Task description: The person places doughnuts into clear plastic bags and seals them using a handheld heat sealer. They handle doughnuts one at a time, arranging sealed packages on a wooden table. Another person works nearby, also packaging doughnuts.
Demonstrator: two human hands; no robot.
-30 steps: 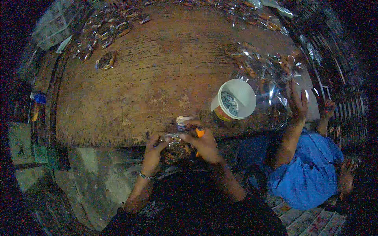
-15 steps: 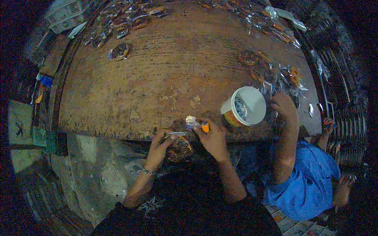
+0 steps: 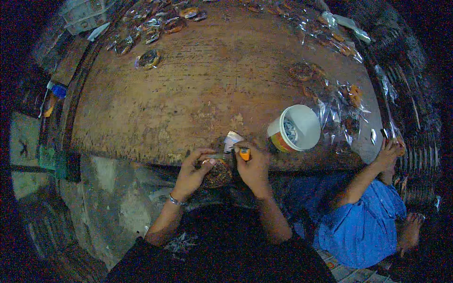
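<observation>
At the table's near edge, my left hand [image 3: 192,170] is closed on the top of a clear plastic bag holding a round, dark-brown snack [image 3: 218,173]. The snack hangs just below the edge, between my hands. My right hand [image 3: 255,170] is closed round a small orange lighter-like object [image 3: 244,154]. A whitish, purple-tinged slip [image 3: 232,139] stands up by its fingertips; I cannot tell how it is held. Right of that hand is a white bucket [image 3: 283,126], tilted toward me, with small pale pieces [image 3: 290,131] inside.
Bagged round snacks [image 3: 174,25] lie at the far left, a single one [image 3: 148,59] nearer. More clear bags [image 3: 337,106] cover the table's [image 3: 188,94] right side. A person in blue cloth [image 3: 363,226] sits at the right, a hand [image 3: 390,150] by the table's edge.
My left hand has shifted up slightly and the snack shows more fully. The whitish slip stands higher. The other person's arm has drawn back from beside the bucket toward the right.
</observation>
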